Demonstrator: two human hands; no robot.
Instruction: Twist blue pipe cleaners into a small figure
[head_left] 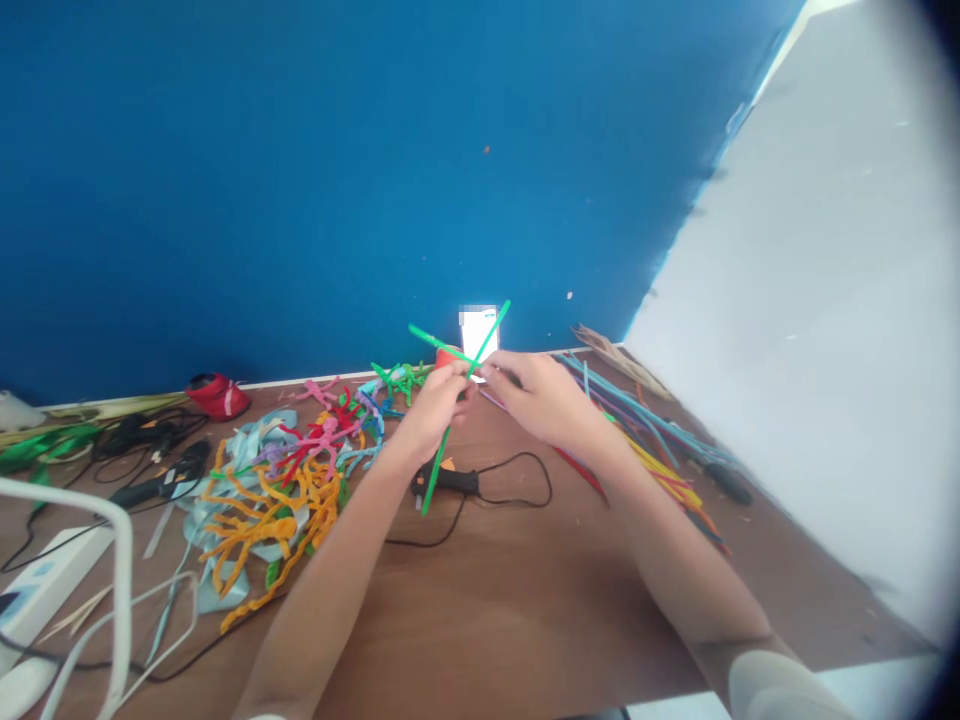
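Two green pipe cleaners cross in front of me, over the back part of the table. The longer pipe cleaner [493,332] slants from upper right to lower left. A second green pipe cleaner [429,338] points to the upper left. My left hand [437,402] is closed around the pair near the crossing. Pinched beside that crossing, my right hand [536,393] has its fingertips on the green pipe cleaner; its other fingers curl under. Below the hands lies a black hot glue gun [457,482] with a looping cord.
A lit phone [480,325] leans against the blue wall. At left is a pile of twisted orange pipe cleaners [281,530], coloured figures [330,440], and a white power strip [52,590]. Loose pipe cleaners [637,410] lie at right, along a white wall. A red pouch-like item [223,398] sits back left.
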